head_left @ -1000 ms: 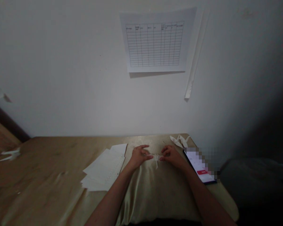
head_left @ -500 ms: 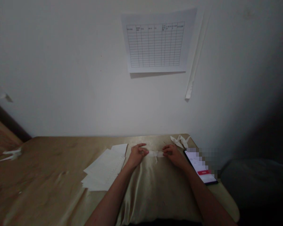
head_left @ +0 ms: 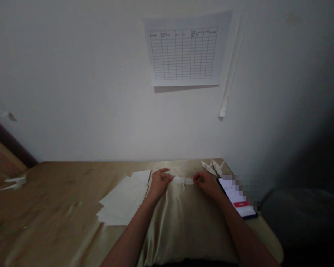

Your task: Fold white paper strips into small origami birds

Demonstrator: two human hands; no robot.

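A small white paper strip (head_left: 183, 180), with a thin piece hanging from its middle, spans the gap between my hands over the gold cloth. My left hand (head_left: 160, 181) pinches its left end with thumb and fingertips, the index finger stretched above. At the right end, the bent fingers of my right hand (head_left: 203, 180) are closed on the strip. Left of my left hand lies a fanned stack of white paper sheets (head_left: 124, 202). Folded white paper strips (head_left: 213, 167) rest just beyond my right hand.
A phone (head_left: 238, 196) with a lit screen lies by the table's right edge. The gold tablecloth (head_left: 58, 207) is wrinkled, with paper scraps (head_left: 16, 181) at far left. A printed grid sheet (head_left: 187, 52) hangs on the wall behind.
My left hand has shifted slightly left, and more of the strip shows between my hands. My right hand stays almost where it was, its fingers curled a little more.
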